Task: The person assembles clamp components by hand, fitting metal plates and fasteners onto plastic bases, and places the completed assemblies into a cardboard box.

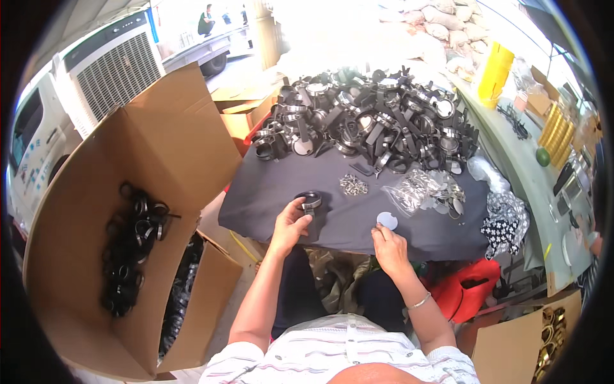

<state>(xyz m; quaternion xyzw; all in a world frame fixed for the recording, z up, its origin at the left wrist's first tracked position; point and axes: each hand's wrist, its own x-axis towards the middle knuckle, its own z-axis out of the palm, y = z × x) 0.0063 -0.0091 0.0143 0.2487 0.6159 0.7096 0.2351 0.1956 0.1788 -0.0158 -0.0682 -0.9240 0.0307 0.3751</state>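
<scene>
My left hand (292,225) is closed on a dark ring-shaped part (309,198) with a metal band, held over the grey cloth. To its right, my right hand (389,246) pinches a thin round pale disc (387,221) near the cloth's front edge. Beyond them lies a small heap of little metal pieces (354,185). A clear plastic bag of metal pieces (409,192) lies on the cloth, with flat round discs (449,196) spilling beside it. Across the far side rises a big pile of black and silver ring-shaped parts with strap-like handles (374,118).
At my left stands an open cardboard box (83,211) with black rings (131,249) inside. A patterned cloth bundle (507,221) sits at the table's right edge. A side bench (511,137) carries yellow rolls (495,73). Another box (508,349) holds gold-coloured rings at lower right.
</scene>
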